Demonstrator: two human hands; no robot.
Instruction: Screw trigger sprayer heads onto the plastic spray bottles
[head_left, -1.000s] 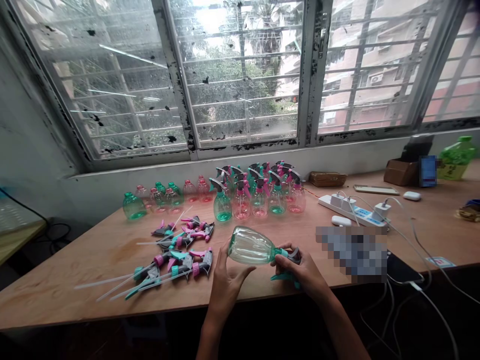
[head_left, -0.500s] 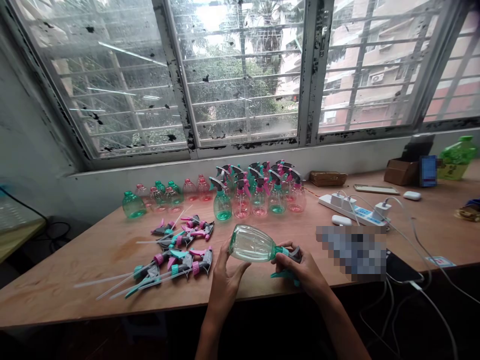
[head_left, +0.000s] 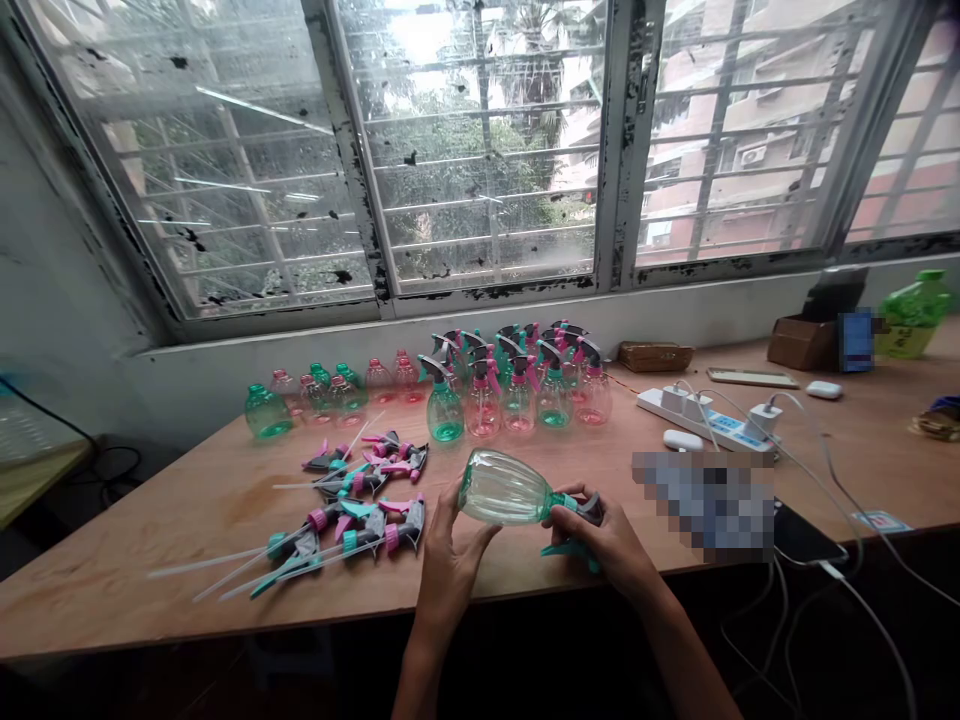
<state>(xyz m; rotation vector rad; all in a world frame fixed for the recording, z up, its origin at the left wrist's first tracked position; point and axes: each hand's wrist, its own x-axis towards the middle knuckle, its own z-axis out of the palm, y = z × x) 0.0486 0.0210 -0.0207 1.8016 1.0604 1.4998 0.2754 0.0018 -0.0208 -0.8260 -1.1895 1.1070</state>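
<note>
A clear green spray bottle (head_left: 504, 487) lies on its side in the air above the table's front edge, its base to the left. My left hand (head_left: 455, 545) is curled about the base end, with the thumb under the bottle. The fingers of my right hand (head_left: 596, 540) are closed round the collar and grey-and-teal spray head (head_left: 589, 508) at the neck; its teal trigger points down. To the left lies a loose pile of pink, teal and grey spray heads (head_left: 364, 530) with white tubes. Behind my hands stand several spray bottles (head_left: 484, 410) with heads fitted.
Several headless green and pink bottles (head_left: 268, 415) stand at the back left. On the right are a white power strip (head_left: 705, 420) with chargers and cables, earbud cases (head_left: 682, 440), a phone (head_left: 806, 535) and a brown box (head_left: 801, 342). Barred windows rise behind the wooden table (head_left: 150, 510).
</note>
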